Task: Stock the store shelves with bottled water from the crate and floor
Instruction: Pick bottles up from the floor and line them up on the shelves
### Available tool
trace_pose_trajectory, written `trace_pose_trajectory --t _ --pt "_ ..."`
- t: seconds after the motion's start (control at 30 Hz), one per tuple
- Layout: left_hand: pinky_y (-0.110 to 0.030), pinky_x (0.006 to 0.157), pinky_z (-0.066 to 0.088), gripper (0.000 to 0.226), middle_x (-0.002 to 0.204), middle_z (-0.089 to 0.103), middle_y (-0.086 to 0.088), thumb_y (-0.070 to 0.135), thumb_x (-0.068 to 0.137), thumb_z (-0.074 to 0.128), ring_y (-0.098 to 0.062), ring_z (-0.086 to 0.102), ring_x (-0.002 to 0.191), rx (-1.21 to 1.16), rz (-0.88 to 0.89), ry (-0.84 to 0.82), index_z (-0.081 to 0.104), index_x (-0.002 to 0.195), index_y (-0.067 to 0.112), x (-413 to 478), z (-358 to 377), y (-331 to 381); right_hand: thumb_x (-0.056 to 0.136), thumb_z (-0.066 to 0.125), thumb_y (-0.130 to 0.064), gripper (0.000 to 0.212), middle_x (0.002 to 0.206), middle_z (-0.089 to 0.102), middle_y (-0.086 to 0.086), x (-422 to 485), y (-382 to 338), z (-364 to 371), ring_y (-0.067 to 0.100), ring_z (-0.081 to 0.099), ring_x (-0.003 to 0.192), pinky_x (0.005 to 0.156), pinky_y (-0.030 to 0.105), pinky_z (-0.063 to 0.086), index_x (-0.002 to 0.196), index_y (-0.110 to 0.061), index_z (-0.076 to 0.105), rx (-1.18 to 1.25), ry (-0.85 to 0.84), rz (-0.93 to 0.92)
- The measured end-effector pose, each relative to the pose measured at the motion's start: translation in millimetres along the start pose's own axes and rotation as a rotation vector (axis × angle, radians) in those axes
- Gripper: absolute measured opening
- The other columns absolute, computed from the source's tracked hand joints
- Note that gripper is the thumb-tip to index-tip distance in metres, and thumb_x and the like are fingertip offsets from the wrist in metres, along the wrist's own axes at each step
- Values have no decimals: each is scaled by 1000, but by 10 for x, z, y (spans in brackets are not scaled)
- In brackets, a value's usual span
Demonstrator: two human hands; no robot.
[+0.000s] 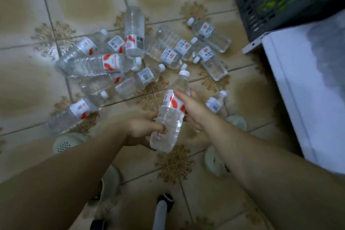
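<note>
A clear ribbed bottle (71, 114) with a red-and-white label lies on its side on the patterned tile floor (24, 73), its base blurred. Beyond it is a loose heap of red-labelled bottles (93, 64), all clear plastic with white caps, overlapping so that several are half hidden. The left hand (143, 129) grips the lower body of the held bottle (168, 123): the thumb crosses the front, while the fingers curl behind and are mostly out of sight. This bottle, full and capped, tilts up above the floor between both hands. The right hand (192, 110) clasps it at the label, with the thumb on the front and the fingers wrapped round the far side. Behind them lie blue-labelled bottles (175, 48), squarer in shape, and a small bottle (216, 101) is partly hidden by the right wrist. At the top right a dark lattice crate (248, 5), cut off by the frame, holds blurred green shapes that cannot be identified. Below it a smooth white cabinet (308, 108) runs off the edge.
</note>
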State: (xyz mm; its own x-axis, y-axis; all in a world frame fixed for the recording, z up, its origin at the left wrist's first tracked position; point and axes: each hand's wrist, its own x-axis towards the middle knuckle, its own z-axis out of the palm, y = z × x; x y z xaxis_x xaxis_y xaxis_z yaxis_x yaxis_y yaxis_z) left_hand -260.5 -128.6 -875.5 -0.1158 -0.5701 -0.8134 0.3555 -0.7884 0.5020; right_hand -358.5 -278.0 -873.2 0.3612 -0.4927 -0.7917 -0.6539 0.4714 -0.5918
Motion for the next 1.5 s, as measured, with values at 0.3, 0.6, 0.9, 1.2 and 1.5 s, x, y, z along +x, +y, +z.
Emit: trace_pose_trajectory --t 0.3,0.6,0.9,1.2,1.5 --pt "-54 78 57 40 113 63 -5 20 86 69 -28 63 102 307 377 34 53 121 30 -922 1408 1129 84 69 -44 46 108 66 -7 -1834 -701 -1086 13 64 98 90 37 52 123 -24 55 16 380 -533" --pt "-50 76 57 41 114 65 -5 13 88 65 -27 66 99 485 770 -97 53 126 24 -1984 2825 2085 92 63 -23 41 114 65 0 -3763 -1052 -2266 17 66 98 82 34 57 130 -28 47 103 546 -815" --pt "-49 80 56 31 106 71 -3 13 87 67 -25 69 95 568 1004 -260 64 113 29 -2730 4081 2794 90 68 -29 58 113 64 3 -5150 -1151 -3072 22 66 96 71 41 59 138 -33 34 70 720 -894" --pt "-40 76 56 45 112 69 1 21 91 65 -20 67 98 649 1102 -174 52 133 25 -2644 4545 3521 90 68 -22 58 97 55 -14 -5213 -1628 -3622 16 57 98 89 48 54 137 -29 35 210 909 -1016" --pt "-33 101 40 67 150 38 -7 46 90 58 -24 44 131 1404 953 226 34 147 21 -1806 4228 4418 91 67 -18 78 141 50 0 -4413 -2090 -4360 23 53 124 96 33 40 152 -27 19 145 973 -938"
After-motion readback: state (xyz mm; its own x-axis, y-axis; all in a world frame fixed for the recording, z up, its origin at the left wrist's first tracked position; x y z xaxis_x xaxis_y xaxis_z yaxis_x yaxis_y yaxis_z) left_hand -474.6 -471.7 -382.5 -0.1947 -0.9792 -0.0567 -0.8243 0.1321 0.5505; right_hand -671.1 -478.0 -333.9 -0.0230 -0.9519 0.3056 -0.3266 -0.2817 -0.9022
